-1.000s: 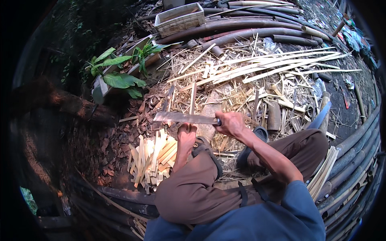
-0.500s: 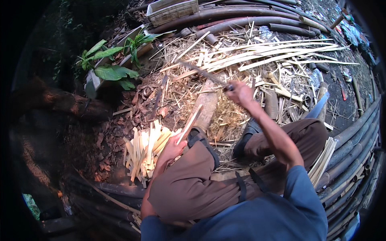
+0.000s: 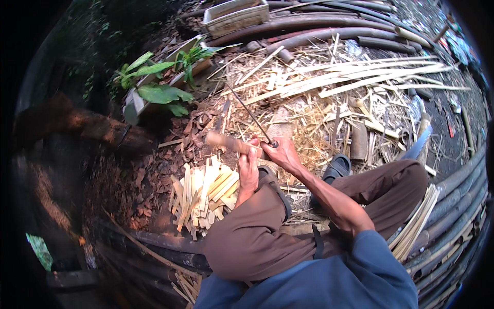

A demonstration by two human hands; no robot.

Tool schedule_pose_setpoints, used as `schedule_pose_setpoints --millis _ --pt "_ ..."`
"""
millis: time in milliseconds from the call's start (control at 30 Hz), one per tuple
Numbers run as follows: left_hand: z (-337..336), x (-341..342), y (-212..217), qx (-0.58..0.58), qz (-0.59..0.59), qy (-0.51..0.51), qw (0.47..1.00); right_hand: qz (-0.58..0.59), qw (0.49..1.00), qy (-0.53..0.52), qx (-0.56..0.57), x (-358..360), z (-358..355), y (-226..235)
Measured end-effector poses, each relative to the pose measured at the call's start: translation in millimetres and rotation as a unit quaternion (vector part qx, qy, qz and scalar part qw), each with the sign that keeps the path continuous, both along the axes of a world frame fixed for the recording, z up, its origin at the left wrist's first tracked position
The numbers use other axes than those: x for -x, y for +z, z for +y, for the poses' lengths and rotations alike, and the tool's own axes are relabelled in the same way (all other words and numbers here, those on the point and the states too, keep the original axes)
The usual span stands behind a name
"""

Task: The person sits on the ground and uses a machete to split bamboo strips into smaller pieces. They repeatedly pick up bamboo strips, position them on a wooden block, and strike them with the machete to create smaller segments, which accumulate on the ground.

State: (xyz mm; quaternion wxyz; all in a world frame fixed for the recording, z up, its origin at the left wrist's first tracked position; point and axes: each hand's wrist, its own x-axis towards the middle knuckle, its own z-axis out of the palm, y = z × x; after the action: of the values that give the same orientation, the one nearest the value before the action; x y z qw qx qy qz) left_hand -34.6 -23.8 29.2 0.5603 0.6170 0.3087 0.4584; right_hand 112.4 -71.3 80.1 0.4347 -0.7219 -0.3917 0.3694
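My right hand [image 3: 283,154] is closed round the handle of a long, thin-bladed knife [image 3: 250,112], whose dark blade slants up and to the left. Close beside it, my left hand [image 3: 248,172] is closed on a short brown bamboo piece [image 3: 222,140], smeared by motion, that points left over the pile. The two hands nearly meet above my left foot. Below and left of them lies a heap of short pale bamboo strips [image 3: 203,193]. A flat wooden board [image 3: 280,123] lies on the ground beyond my hands.
Long pale bamboo strips [image 3: 360,72] and shavings cover the ground ahead. A saw [image 3: 418,143] rests at the right, near bamboo poles [image 3: 447,198]. A plastic crate [image 3: 236,16] and dark poles stand at the back; a leafy plant [image 3: 159,92] grows at the left.
My right hand has come down and left with the knife, close to my left hand. My left hand has risen slightly; the pale strip it held upright is replaced by a blurred brown piece pointing left.
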Motion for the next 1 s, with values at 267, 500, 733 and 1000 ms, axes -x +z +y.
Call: schedule_pose_setpoints --millis 267,500,733,1000 --pt "15 28 86 0.371 -0.068 -0.036 0.925 -0.211 0.968 0.134 0.031 -10 -20 -9" --pt "5 39 112 0.43 -0.044 -0.143 0.89 -0.396 0.883 0.107 -0.228 -23 -2 -18" --pt "-19 64 131 0.332 0.077 -0.164 0.926 -0.204 0.975 0.005 0.083 -106 4 5" --pt "-9 26 78 0.245 0.193 -0.02 0.95 -0.435 0.883 0.14 -0.105 -33 -10 6"
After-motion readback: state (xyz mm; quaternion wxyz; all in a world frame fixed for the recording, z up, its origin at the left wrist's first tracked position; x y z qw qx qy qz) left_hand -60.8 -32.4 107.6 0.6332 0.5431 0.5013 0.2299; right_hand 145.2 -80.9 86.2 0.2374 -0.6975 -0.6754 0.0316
